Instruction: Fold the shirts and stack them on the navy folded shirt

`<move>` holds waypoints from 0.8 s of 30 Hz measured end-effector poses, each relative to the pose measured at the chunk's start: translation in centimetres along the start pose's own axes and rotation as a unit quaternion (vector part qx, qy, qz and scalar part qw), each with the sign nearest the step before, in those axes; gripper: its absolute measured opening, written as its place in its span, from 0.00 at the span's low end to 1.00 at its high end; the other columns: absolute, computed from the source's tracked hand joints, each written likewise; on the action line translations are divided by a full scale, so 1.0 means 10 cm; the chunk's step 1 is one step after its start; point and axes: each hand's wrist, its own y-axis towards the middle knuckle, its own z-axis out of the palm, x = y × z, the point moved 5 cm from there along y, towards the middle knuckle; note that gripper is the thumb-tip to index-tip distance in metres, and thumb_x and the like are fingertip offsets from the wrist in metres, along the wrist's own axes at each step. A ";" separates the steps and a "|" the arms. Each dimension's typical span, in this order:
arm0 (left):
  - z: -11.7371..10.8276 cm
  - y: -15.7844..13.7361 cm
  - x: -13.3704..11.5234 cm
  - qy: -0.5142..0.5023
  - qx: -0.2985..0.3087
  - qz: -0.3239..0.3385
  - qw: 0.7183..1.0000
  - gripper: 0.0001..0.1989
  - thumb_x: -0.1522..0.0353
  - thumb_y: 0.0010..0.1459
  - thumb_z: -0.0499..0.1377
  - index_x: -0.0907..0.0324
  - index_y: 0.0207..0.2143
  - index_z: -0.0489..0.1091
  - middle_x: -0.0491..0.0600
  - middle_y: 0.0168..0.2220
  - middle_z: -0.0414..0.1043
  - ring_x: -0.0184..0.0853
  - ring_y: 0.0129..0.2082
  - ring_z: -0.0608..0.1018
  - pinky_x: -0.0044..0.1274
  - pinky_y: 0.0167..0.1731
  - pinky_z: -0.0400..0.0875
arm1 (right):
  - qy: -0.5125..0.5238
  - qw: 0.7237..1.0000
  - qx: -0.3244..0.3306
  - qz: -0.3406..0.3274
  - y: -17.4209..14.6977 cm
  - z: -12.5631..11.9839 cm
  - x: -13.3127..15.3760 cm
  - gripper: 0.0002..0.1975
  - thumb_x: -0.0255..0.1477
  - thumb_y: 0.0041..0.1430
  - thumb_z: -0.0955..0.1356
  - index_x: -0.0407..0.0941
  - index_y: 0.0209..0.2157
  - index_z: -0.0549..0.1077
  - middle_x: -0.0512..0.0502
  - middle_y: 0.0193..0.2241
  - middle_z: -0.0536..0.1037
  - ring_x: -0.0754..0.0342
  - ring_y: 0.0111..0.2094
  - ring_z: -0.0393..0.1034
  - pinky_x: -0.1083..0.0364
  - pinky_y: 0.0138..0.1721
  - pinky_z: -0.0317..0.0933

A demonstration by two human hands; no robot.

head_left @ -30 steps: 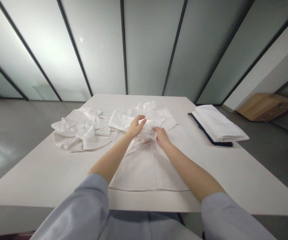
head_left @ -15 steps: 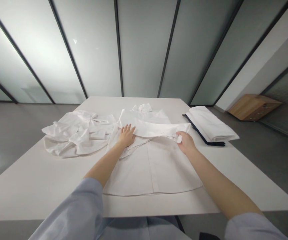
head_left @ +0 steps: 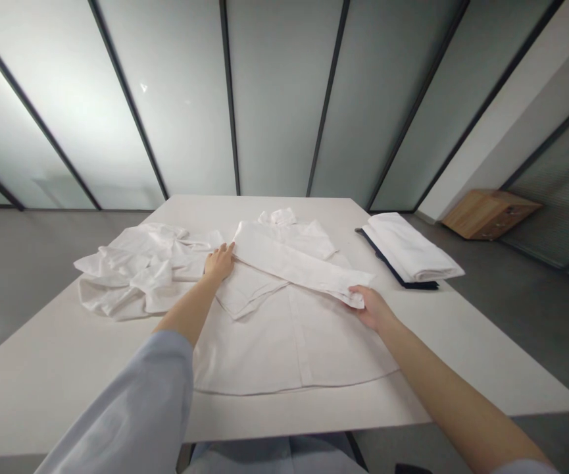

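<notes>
A white shirt (head_left: 249,355) lies spread on the table, its collar (head_left: 284,216) at the far end and its hem towards me. One long sleeve (head_left: 289,263) runs slantwise across the shirt from upper left to lower right. My right hand (head_left: 373,308) is closed on the cuff end of that sleeve, thumb on top, the other fingers partly hidden below. At the shirt's left folded edge, my left hand (head_left: 220,263) touches the cloth with its fingers stretched out.
Left of the shirt is a crumpled heap of white cloth (head_left: 141,270). To the right, a folded white cloth (head_left: 412,247) lies on a dark folded item (head_left: 415,285). The white table (head_left: 32,382) ends close to my body. A wooden cabinet (head_left: 486,214) stands on the floor beyond.
My right hand has brought the cuff end nearer to me, so the sleeve now slants and looks flatter. My left hand has slid left from the sleeve to the shirt's folded edge.
</notes>
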 end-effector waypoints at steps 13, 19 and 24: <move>-0.06 0.06 0.04 0.044 0.010 0.017 0.999 0.20 0.74 0.58 0.45 0.57 0.42 0.76 0.57 0.48 0.72 0.45 0.51 0.68 0.35 0.50 0.60 | -0.127 0.989 0.074 0.026 -0.22 -0.06 0.01 0.14 0.21 0.45 0.70 0.44 0.37 0.73 0.45 0.30 0.80 0.53 0.25 0.73 0.57 0.21 0.68; -0.26 -0.07 -0.21 -0.007 -0.047 0.013 0.999 0.22 0.69 0.59 0.50 0.59 0.55 0.66 0.57 0.60 0.62 0.47 0.59 0.62 0.37 0.55 0.57 | -0.469 0.881 0.051 -0.039 0.05 -0.47 0.30 0.08 0.30 0.48 0.72 0.42 0.32 0.75 0.48 0.14 0.73 0.52 0.18 0.69 0.55 0.23 0.64; -0.15 -0.23 -0.56 -0.062 0.023 0.059 0.996 0.28 0.57 0.61 0.50 0.58 0.62 0.57 0.58 0.64 0.56 0.48 0.62 0.60 0.37 0.57 0.57 | -0.585 0.745 -0.050 -0.318 0.30 -0.23 0.84 0.15 0.30 0.54 0.67 0.42 0.44 0.75 0.43 0.31 0.80 0.49 0.35 0.74 0.52 0.42 0.65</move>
